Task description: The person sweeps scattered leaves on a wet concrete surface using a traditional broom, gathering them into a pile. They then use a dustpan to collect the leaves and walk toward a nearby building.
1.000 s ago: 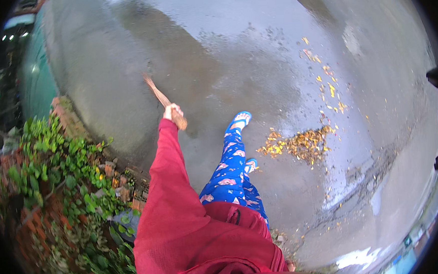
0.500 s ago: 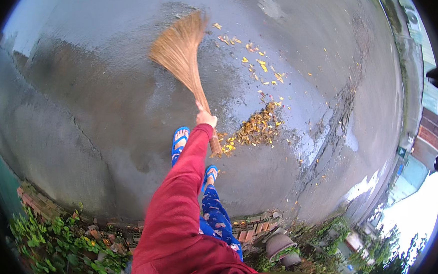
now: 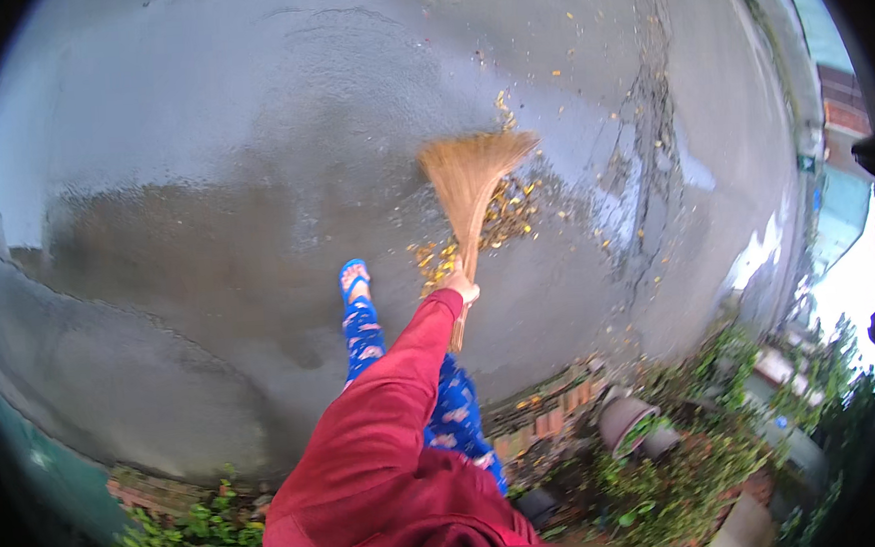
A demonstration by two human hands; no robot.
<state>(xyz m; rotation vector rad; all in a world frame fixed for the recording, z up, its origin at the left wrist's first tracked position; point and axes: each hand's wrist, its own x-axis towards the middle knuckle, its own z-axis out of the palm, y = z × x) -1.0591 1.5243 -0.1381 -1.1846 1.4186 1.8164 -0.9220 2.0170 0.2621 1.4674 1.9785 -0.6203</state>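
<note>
My left hand (image 3: 462,284), at the end of a dark red sleeve, is closed around the handle of a straw broom (image 3: 472,181). The broom's wide, fanned bristles point away from me. They lie over the far side of a pile of yellow and brown leaves (image 3: 507,214), hiding part of it. More loose leaves (image 3: 435,264) are beside the handle, left of the bristles. The short handle end sticks out below my hand, toward me. My right hand is out of view. One foot in a blue flip-flop (image 3: 355,277) shows left of my arm.
Wet grey concrete (image 3: 206,258) spreads ahead, with a rough crack (image 3: 651,160) on the right. Behind me, low brick edging (image 3: 547,422) borders plants. A round pot (image 3: 627,420) stands there. Green bushes (image 3: 189,544) grow at the near left.
The broom has swung right and nearer to me, its bristles moving from the left onto the leaf pile. The view has shifted; one foot is now hidden behind my arm.
</note>
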